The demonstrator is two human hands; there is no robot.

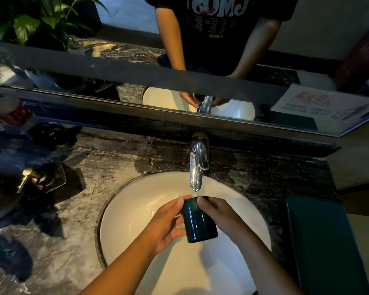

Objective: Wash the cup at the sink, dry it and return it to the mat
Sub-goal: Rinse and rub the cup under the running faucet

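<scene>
The dark green cup (199, 222) is held in the air over the white sink (136, 209), just below and in front of the spout of the chrome faucet (197, 165), tilted so that its upper end leans toward the spout. Both hands grasp it. The left hand (166, 226) takes it from the left, its fingers (177, 232) curled against the side wall and the thumb lying up near the rim. The right hand (222, 218) closes on it from the right, its fingers (205, 204) wrapped over the top edge so that the mouth of the cup is hidden. Whether water runs from the spout cannot be told, though the basin shows a wet sheen left of the cup. To the right of the sink, well apart from the cup, a dark green mat (320, 241) lies flat on the dark marbled surface (77, 220). On the left of the surface stands a dark soap dispenser (36, 179) with a gold pump. Behind the faucet a mirror (115, 60) reflects the hands and the basin, a printed card (320, 105) leans at its right end, and a leafy plant (34, 20) shows at the upper left.
</scene>
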